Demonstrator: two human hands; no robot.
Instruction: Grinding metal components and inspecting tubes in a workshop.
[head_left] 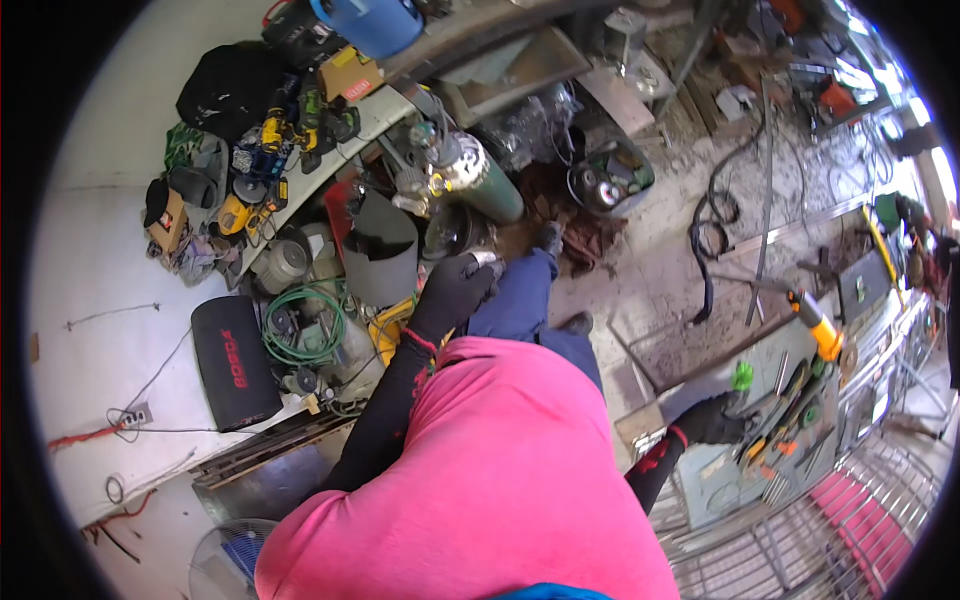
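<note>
My left hand [452,297], in a dark glove, is in front of my blue trousers with its fingers curled. A small pale patch shows at its fingertips; whether that is a held thing is unclear. At the right, my right hand [712,418], also in a dark glove, reaches over a grey worktable [715,487], fingers stretched toward several hand tools. Nearest to it are a bright green piece [742,376] and a yellow-and-black tool [755,450]. A yellow-orange power tool [818,327] stands farther along the table.
A green gas cylinder [497,196] stands ahead, beside a dark bin [641,180]. On the left shelf lie cordless drills [272,130] and a yellow grinder [235,213]. Below are a coiled green hose [335,330] and a black case [240,362]. A black cable [700,250] crosses the floor.
</note>
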